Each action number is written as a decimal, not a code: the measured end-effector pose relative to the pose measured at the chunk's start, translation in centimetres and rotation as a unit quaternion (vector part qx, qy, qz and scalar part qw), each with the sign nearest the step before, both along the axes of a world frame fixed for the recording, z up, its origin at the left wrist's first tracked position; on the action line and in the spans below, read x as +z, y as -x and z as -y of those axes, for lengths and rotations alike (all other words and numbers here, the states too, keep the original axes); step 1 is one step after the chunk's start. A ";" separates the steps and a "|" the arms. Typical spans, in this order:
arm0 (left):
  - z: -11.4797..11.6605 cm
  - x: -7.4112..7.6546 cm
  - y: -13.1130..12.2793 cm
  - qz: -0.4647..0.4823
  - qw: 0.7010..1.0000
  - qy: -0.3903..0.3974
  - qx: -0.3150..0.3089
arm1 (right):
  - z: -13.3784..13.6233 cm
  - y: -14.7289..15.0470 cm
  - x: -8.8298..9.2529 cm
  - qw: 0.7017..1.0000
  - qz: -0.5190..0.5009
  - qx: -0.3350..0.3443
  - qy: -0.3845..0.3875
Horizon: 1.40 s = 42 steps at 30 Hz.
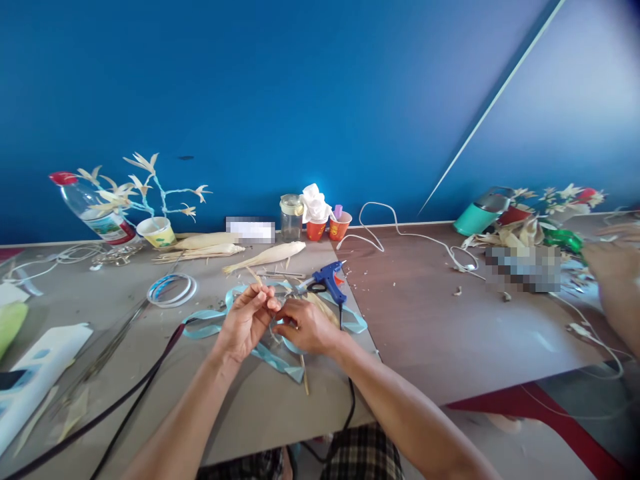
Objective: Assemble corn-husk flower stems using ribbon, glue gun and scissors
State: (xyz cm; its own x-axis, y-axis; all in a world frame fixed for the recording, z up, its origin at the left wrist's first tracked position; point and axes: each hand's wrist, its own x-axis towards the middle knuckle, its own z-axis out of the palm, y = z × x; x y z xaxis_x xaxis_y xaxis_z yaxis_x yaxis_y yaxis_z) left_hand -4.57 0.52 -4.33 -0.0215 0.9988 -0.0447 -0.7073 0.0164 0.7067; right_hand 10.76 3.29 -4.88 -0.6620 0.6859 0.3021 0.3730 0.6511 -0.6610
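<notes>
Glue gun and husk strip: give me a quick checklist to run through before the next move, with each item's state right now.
1. Left hand pinches a thin husk strip: ok.
2. Right hand meets the left at the work; what its fingers hold: cannot tell.
3. Glue gun lies on the table just behind the hands, untouched: ok.
4. Glue gun cord passes under the right forearm, a possible snag: not ok.
5. Blue ribbon lies looped beneath both hands and may get in the way: not ok.
6. Whether the glue gun is hot: cannot tell.
</notes>
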 end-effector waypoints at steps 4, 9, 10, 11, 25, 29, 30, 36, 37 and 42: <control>0.1 0.2 -0.1 0.003 1.000 -0.003 -0.002 | 0.1 0.1 -0.2 0.999 -0.002 0.029 -0.013; 0.1 0.7 0.4 -0.009 1.000 -0.005 0.003 | -0.2 -0.2 0.0 0.999 -0.012 0.039 -0.017; 0.0 0.8 0.7 -0.011 1.000 -0.006 0.016 | -0.4 -0.4 0.0 0.999 -0.023 0.025 -0.016; -0.1 0.9 1.0 -0.014 0.999 -0.007 0.033 | -0.6 -0.6 0.1 0.999 -0.038 0.008 -0.016; -1.7 0.2 5.1 -0.092 0.945 -0.022 0.313 | -2.9 -1.8 0.1 0.963 -0.141 -0.213 0.083; -2.2 -0.6 5.5 -0.139 0.935 -0.014 0.326 | -3.8 -2.3 1.1 0.961 -0.123 -0.238 0.064; -2.2 -0.9 5.5 -0.158 0.934 -0.010 0.321 | -4.0 -2.6 1.2 0.964 -0.101 -0.240 0.058; -2.1 -1.4 5.0 -0.250 0.926 0.000 0.282 | -3.2 -3.8 1.6 0.949 0.207 -0.237 0.000; -2.1 -1.4 4.9 -0.255 0.926 -0.003 0.278 | -2.8 -3.9 1.6 0.938 0.258 -0.232 -0.008; -2.1 -1.5 4.7 -0.324 0.907 0.004 0.268 | -0.9 -4.0 1.5 0.914 0.363 -0.172 -0.055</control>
State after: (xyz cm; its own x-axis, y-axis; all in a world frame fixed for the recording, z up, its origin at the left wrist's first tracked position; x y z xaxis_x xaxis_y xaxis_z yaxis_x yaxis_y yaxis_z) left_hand -9.26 2.65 -5.85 -0.5286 0.8364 0.1446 -0.0507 -0.2011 0.9783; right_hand 14.75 4.21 -3.41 -0.4667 0.8829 -0.0511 0.8823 0.4608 -0.0960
